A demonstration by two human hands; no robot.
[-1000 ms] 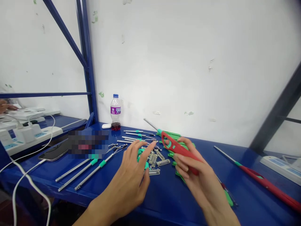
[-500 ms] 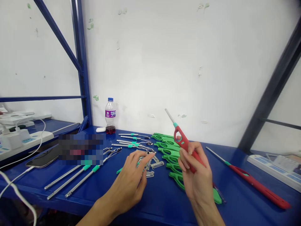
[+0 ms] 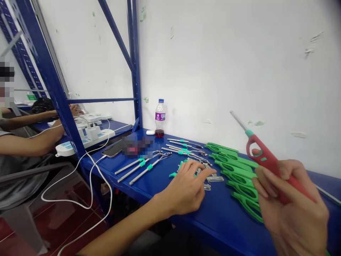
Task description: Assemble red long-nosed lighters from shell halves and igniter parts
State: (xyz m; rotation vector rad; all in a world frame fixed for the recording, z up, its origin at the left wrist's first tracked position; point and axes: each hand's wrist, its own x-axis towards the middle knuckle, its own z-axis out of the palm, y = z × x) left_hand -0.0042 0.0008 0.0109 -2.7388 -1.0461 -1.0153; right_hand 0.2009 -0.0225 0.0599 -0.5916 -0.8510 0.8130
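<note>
A red lighter [image 3: 269,161] with a green collar and metal tube is gripped in my right hand [image 3: 293,202], its tube pointing up and left. My left hand [image 3: 186,186], fingers apart, hovers over or rests on small clear plastic parts [image 3: 215,179] and green pieces [image 3: 173,174]; its fingertips partly hide them. Between the hands lie several green lighter shells [image 3: 237,174] in a row. Metal tubes with green collars and wires [image 3: 149,167] lie left of my left hand, and more tubes [image 3: 183,151] lie behind it.
On the blue table [image 3: 210,220] stand a bottle [image 3: 160,119] and a white case [image 3: 150,132] near the wall. A phone [image 3: 113,148], white cables [image 3: 92,192] and a power strip [image 3: 65,148] are at left. Beyond the blue post [image 3: 48,64], a person's arms [image 3: 34,142] show.
The view has swung left, bringing the person and floor into sight. My right hand still holds the red lighter, now larger and farther right in view. My left hand remains by the small parts.
</note>
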